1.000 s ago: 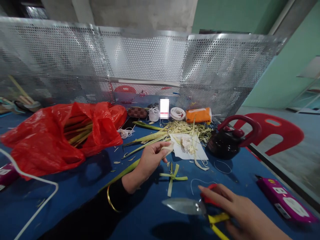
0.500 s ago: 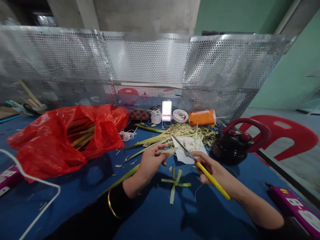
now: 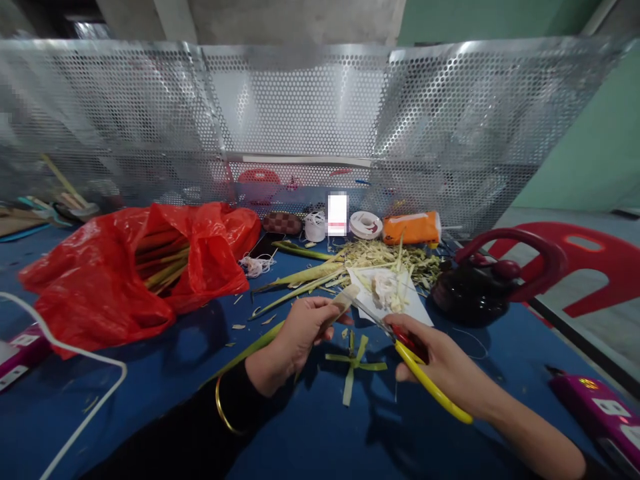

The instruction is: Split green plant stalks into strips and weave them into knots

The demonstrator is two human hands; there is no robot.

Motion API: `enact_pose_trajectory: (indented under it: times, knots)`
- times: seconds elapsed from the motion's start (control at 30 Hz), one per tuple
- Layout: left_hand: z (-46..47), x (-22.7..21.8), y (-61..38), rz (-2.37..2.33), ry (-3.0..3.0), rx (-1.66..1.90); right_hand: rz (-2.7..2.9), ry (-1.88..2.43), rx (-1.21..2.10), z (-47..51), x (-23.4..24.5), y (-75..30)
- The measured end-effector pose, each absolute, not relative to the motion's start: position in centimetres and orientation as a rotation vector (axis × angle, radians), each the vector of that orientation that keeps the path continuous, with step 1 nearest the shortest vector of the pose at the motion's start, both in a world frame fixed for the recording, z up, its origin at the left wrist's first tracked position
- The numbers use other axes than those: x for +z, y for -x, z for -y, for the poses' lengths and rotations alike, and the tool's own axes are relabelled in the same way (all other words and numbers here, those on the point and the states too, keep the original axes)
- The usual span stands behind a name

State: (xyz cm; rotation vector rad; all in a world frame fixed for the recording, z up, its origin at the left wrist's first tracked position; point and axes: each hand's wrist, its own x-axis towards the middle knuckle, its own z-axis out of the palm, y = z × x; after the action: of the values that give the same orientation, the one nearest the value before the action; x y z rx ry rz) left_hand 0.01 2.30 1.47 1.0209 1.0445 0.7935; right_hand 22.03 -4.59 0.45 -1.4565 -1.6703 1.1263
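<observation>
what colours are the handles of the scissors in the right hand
Yellow and red handles, clearest in the head view.

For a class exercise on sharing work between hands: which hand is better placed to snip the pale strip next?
Probably the right hand: it holds the scissors, their blades close to the pale strip pinched in the left hand.

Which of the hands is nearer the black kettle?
Right. The right hand, holding scissors, is in front of the black kettle, slightly left; the left hand, pinching a pale strip, is farther off to the left.
</observation>
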Motion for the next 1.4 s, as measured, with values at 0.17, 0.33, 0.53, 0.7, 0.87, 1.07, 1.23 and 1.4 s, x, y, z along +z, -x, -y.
enact_pose_trajectory:
  times: [0.17,0.33,0.53,0.7,0.87,1.07,1.23,1.4]
  knots:
    - [-2.4,1.3,0.0,-1.018,-1.051,0.730,1.648,1.472,1.151,4.6,0.1,-22.0]
    - [-2.7,1.2,0.1,-1.032,-1.060,0.728,1.669,1.481,1.116,4.3,-0.9,-22.4]
    - [-2.8,1.4,0.2,-1.037,-1.087,0.709,1.725,1.456,1.035,4.3,-2.2,-22.7]
    - [-2.8,1.4,0.3,-1.029,-1.112,0.711,1.728,1.575,0.823,4.1,-1.6,-22.5]
    - [-2.6,1.6,0.2,-1.053,-1.100,0.740,1.803,1.944,0.183,3.4,-1.0,-23.1]
    - [-2.4,2.0,-0.1,-1.075,-1.032,0.827,1.805,2.092,0.051,2.5,-2.5,-24.0]
    - [-2.1,2.2,-0.2,-1.087,-1.143,0.857,1.325,1.593,0.653,2.3,-1.3,-23.0]
    - [-1.9,1.6,-0.4,-1.075,-1.357,0.857,1.137,1.229,1.163,2.1,1.9,-20.2]
